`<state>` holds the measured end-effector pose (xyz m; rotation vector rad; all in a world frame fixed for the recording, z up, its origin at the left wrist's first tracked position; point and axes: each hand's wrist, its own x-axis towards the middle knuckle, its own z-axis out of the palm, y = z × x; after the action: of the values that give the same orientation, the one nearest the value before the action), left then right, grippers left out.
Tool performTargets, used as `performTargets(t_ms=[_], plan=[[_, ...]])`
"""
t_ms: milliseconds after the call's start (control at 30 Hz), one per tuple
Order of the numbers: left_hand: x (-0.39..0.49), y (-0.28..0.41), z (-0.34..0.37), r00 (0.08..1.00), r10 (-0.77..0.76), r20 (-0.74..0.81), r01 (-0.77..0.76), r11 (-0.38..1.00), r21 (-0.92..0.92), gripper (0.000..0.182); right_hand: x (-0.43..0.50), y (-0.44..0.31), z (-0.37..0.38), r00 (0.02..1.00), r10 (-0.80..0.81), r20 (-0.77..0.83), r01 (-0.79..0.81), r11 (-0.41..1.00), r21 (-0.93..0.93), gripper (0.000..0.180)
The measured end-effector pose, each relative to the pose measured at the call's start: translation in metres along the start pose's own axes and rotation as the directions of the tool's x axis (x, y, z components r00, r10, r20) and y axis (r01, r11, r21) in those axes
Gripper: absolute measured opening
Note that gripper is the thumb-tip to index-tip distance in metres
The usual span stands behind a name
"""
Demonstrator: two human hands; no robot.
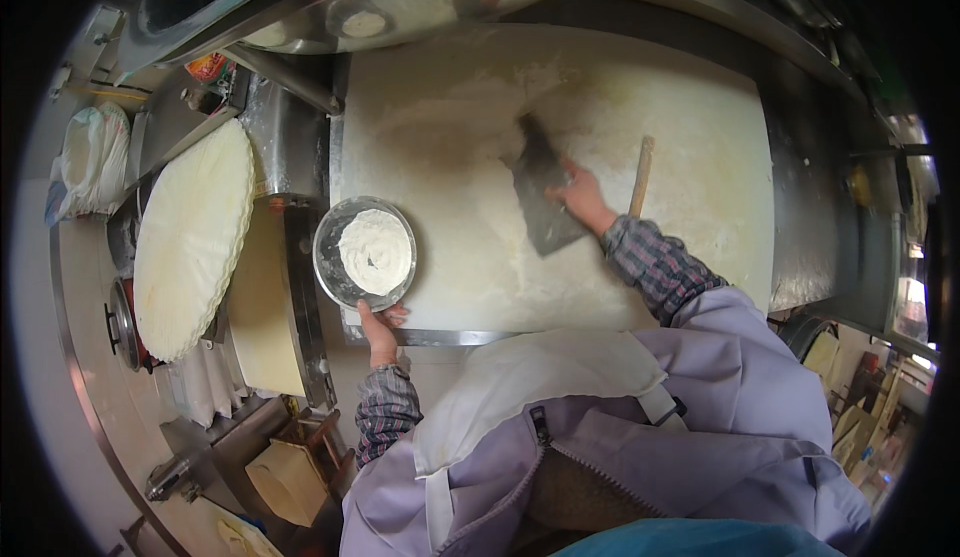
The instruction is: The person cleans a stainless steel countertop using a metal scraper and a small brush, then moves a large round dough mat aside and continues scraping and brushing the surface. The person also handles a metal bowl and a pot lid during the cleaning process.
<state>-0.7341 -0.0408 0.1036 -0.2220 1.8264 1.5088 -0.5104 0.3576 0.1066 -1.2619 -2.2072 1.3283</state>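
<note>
A round metal bowl with white flour in it stands at the left front edge of a pale work board. My left hand grips the bowl's near rim. Over the middle of the board my right hand holds a flat, dark cleaver-like blade. The blade is blurred, and its narrow dark end points away from me. Just right of that hand lies a wooden rolling pin, its near end hidden by my sleeve. White dusty traces mark the board.
A large metal vessel overhangs the board's far left edge. To the left are a tall stack of thin round pale sheets, a lidded pot and plastic bags. A dark metal surface borders the board's right side.
</note>
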Motion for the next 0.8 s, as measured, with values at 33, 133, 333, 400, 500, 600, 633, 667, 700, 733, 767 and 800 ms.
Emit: performTargets(t_ms=[33, 133, 333, 400, 500, 600, 633, 667, 700, 733, 767, 800], plan=[[-0.002, 0.002, 0.002, 1.0, 0.003, -0.027, -0.003, 1.0, -0.005, 0.073, -0.003, 0.002, 0.013, 0.995, -0.042, 0.086, 0.038, 0.998, 0.049, 0.073], [-0.006, 0.005, 0.006, 0.999, 0.007, -0.049, -0.009, 0.999, -0.032, 0.071, 0.018, 0.01, 0.008, 1.0, -0.017, -0.026, 0.019, 0.998, 0.062, 0.075], [0.0, -0.007, 0.0, 0.999, 0.029, -0.046, -0.031, 0.999, -0.042, 0.07, 0.145, 0.027, -0.094, 0.868, 0.34, -0.363, -0.073, 0.809, 0.583, 0.039], [0.004, -0.013, -0.005, 1.0, 0.016, -0.023, -0.017, 0.998, -0.063, 0.069, 0.158, 0.026, -0.084, 0.949, 0.205, -0.242, -0.073, 0.884, 0.461, 0.044], [0.007, -0.016, -0.006, 1.0, 0.015, -0.02, -0.016, 0.997, -0.08, 0.067, 0.132, 0.014, -0.029, 0.945, -0.325, -0.044, 0.307, 0.923, -0.23, 0.054], [0.005, -0.015, -0.002, 0.997, 0.029, -0.067, -0.033, 0.998, -0.057, 0.072, 0.101, -0.011, -0.002, 0.922, -0.322, 0.215, 0.34, 0.939, -0.048, 0.059], [0.004, -0.015, 0.0, 0.996, 0.032, -0.086, -0.036, 0.998, -0.046, 0.075, 0.098, -0.017, -0.006, 0.864, -0.406, 0.298, 0.391, 0.914, 0.112, 0.059], [0.002, -0.013, 0.001, 0.995, 0.045, -0.093, -0.048, 0.998, -0.037, 0.074, 0.105, -0.023, -0.015, 0.939, -0.283, 0.194, 0.29, 0.957, -0.007, 0.058], [0.001, -0.012, 0.002, 0.994, 0.05, -0.102, -0.054, 0.998, -0.031, 0.072, 0.116, -0.026, -0.029, 0.969, -0.234, 0.083, 0.241, 0.966, -0.09, 0.057], [-0.001, -0.012, 0.003, 0.994, 0.041, -0.103, -0.044, 0.998, -0.033, 0.07, 0.129, -0.025, -0.043, 0.965, -0.262, -0.018, 0.257, 0.954, -0.153, 0.056], [-0.003, -0.011, 0.003, 0.995, 0.036, -0.094, -0.039, 0.999, -0.037, 0.066, 0.147, -0.022, -0.059, 0.987, -0.1, -0.125, 0.105, 0.994, 0.038, 0.052], [-0.004, -0.011, 0.004, 0.994, 0.064, -0.092, -0.069, 0.996, -0.052, 0.062, 0.168, -0.018, -0.073, 0.98, 0.01, -0.201, 0.039, 0.97, 0.239, 0.047]])
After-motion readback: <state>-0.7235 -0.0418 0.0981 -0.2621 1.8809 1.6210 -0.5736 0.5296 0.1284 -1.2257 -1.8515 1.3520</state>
